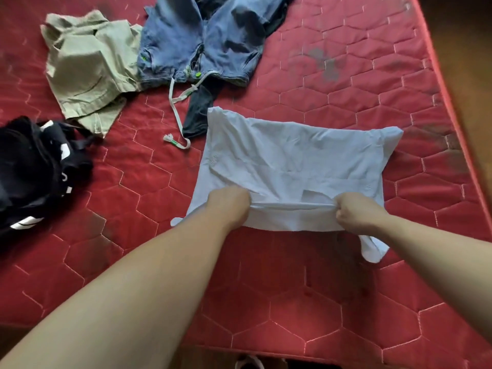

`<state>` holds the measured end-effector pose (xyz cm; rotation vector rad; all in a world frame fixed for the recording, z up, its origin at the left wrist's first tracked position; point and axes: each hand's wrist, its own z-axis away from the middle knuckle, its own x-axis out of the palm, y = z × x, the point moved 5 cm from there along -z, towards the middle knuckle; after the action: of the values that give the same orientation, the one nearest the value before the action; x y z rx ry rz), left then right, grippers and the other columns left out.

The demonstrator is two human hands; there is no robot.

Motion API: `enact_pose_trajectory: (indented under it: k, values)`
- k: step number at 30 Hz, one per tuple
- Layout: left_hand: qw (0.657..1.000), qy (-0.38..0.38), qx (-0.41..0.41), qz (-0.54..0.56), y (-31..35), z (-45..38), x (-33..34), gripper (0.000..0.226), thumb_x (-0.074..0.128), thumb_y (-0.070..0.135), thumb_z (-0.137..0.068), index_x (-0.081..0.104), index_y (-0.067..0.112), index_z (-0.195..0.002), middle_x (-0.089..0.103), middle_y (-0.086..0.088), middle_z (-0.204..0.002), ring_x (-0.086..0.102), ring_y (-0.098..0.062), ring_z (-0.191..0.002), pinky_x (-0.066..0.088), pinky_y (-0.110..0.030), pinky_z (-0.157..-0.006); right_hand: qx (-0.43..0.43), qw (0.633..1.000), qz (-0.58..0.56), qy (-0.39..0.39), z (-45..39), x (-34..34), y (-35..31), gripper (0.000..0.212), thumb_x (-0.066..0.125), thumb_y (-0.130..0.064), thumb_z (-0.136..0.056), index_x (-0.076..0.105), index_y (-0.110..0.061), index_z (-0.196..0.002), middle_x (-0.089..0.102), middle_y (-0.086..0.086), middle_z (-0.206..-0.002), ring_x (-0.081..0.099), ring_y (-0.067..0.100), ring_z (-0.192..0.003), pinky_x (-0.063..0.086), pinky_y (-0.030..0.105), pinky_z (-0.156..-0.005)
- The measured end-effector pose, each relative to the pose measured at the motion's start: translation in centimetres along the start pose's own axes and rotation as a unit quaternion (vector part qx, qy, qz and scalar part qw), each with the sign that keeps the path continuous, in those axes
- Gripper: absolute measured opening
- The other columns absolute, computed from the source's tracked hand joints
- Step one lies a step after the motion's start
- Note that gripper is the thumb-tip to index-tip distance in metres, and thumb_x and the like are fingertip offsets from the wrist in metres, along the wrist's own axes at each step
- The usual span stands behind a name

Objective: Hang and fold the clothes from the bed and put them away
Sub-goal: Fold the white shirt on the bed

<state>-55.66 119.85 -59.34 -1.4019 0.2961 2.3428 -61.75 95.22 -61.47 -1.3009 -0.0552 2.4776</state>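
Clothes under inspection lie on the red quilted bed (346, 302), with the pale blue shirt (287, 161) as the reference item. It is spread flat and partly folded on the mattress, directly ahead of me, wrinkled across its middle.

My left hand (229, 206) sits on the shirt's near edge toward its left side. Its fingers are curled under and pinching a gathered ridge of the fabric. My right hand (356, 211) sits on the same near edge toward the shirt's right side, fingers (342, 209) closed tight on the other end of that ridge. The cloth is drawn taut in a thin line between the two grips. A loose corner of the shirt hangs out below my right wrist.

Beyond the shirt's far left corner lies a dark navy garment (198, 113), touching or slightly under that corner; I cannot tell which. Farther beyond, blue denim shorts (202, 41) lie crumpled, their white drawstring (177, 110) trailing back toward the shirt and ending just left of it. To the left of the denim, touching it, is a khaki garment (87, 67), crumpled. Well left of the shirt, near the bed's left side, is a black garment with white stripes (34, 171), heaped.

Right of the shirt, past the bed's edge, a strip of brown wooden floor (468, 49) shows.
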Motion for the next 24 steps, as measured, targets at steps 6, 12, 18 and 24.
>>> enact_pose_trajectory:
  k: [6, 12, 18, 24]
  values:
    - [0.998, 0.062, -0.003, -0.032, -0.8, -7.5, -4.1, 0.022, 0.048, 0.002, -0.082, 0.055, 0.023, -0.084, 0.068, -0.008, -0.104, 0.061, -0.03, -0.103, 0.034, -0.037, -0.092, 0.005, 0.999, 0.031, 0.044, -7.1, -4.7, 0.9, 0.018, 0.044, -0.003, -0.079, 0.056, -0.016, -0.077, 0.055, 0.005, -0.084, 0.054, 0.029, -0.082, 0.043, 0.032, -0.07]
    - [0.995, 0.051, -0.083, -0.017, -1.1, -13.8, -4.1, 0.023, 0.048, 0.002, -0.079, 0.058, 0.023, -0.082, 0.066, -0.003, -0.094, 0.059, -0.029, -0.092, 0.029, -0.035, -0.082, -0.051, 0.998, 0.007, 0.033, -12.5, -6.0, 3.4, 0.019, 0.044, 0.005, -0.072, 0.052, -0.01, -0.064, 0.058, 0.004, -0.07, 0.055, 0.03, -0.076, 0.042, 0.033, -0.06]
    - [0.989, 0.105, -0.092, 0.046, -1.1, -17.0, -3.4, 0.035, 0.047, 0.012, -0.088, 0.056, 0.027, -0.118, 0.059, -0.002, -0.12, 0.054, -0.028, -0.107, 0.032, -0.04, -0.095, -0.036, 0.996, 0.042, 0.071, -16.0, -6.5, 3.7, 0.02, 0.048, -0.002, -0.08, 0.056, -0.019, -0.073, 0.06, 0.008, -0.088, 0.053, 0.032, -0.088, 0.036, 0.034, -0.07]
    - [0.972, 0.196, 0.107, 0.074, 3.9, -15.3, 0.6, 0.038, 0.045, 0.034, -0.086, 0.063, 0.025, -0.118, 0.061, -0.004, -0.124, 0.059, -0.03, -0.11, 0.039, -0.046, -0.095, -0.076, 0.956, -0.038, 0.281, -14.5, -3.4, -0.6, 0.045, 0.055, -0.001, -0.07, 0.066, -0.018, -0.109, 0.057, 0.013, -0.113, 0.051, 0.036, -0.105, 0.034, 0.044, -0.085]
